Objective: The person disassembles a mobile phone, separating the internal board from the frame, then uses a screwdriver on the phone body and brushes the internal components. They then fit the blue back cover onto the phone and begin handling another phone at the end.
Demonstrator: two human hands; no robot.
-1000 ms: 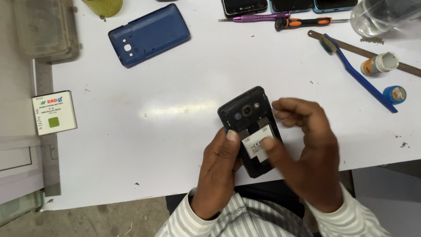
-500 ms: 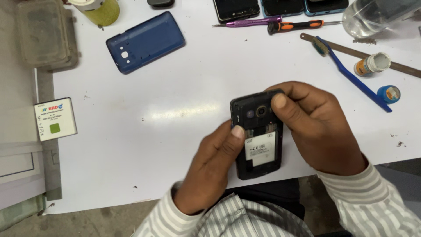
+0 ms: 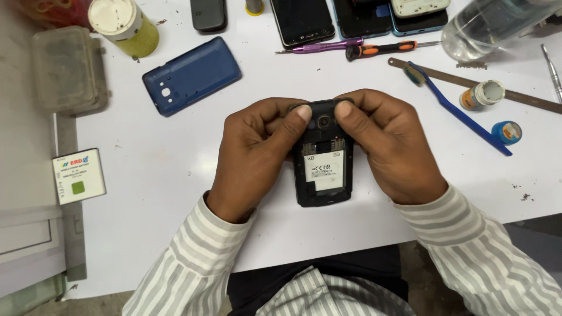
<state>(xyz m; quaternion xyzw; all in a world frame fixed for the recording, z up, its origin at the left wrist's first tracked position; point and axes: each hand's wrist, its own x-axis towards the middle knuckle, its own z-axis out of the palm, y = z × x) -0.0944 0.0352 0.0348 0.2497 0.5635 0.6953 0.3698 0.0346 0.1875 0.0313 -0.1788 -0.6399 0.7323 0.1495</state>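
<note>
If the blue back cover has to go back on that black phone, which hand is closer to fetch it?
Probably the left hand: the blue back cover lies up on its side of the table. Both hands, the right hand too, grip the black phone, so one must let go.

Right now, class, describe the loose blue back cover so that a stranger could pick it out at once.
Start at the white table. Up and left of the left hand lies the blue back cover, flat and untouched. Nothing else nearby is a blue, rounded plate with a camera hole.

A single head-worn camera looks steeply down from close above at the white worktable [image 3: 175, 193]; its near edge crosses the lower frame.
</note>
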